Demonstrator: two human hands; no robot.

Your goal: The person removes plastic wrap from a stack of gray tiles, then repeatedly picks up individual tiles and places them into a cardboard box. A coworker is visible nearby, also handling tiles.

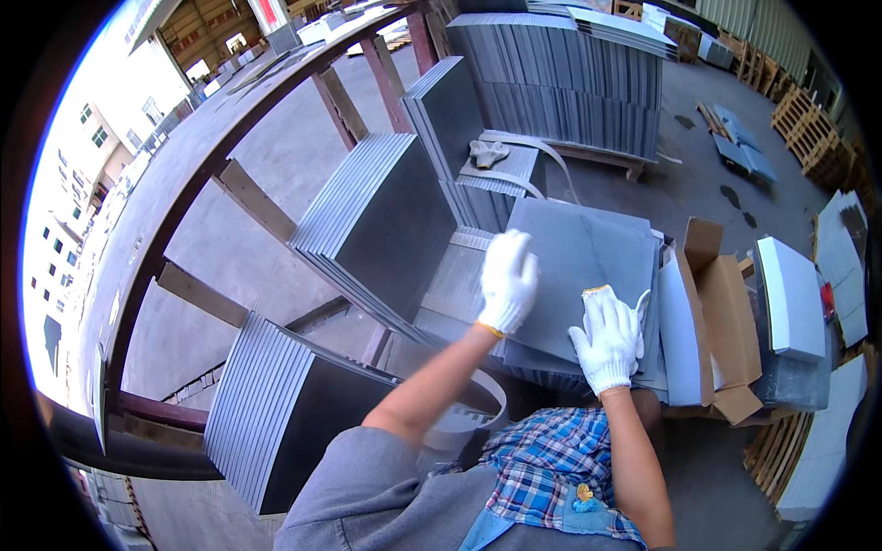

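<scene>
Both my hands wear white knit gloves. My left hand (508, 285) is raised by the left edge of a stack of dark grey stone slabs (574, 253). Its fingers are bent a little, the thumb stands apart, and nothing shows in its grip. My right hand (608, 342) rests palm down near the front right of the top slab, fingers stretched forward. A yellow edge shows at its fingertips; whether that is part of this glove or of another one, I cannot tell. Left of the stack, more dark slabs (395, 220) lean on edge in a row.
A brown metal rack frame (188, 179) curves along the left, with slabs (276, 404) leaning low in it. An open cardboard box (726, 321) stands at right. Behind lie a grey glove (489, 153) and a tall slab pile (570, 92). A white strap (487, 395) loops by my left arm.
</scene>
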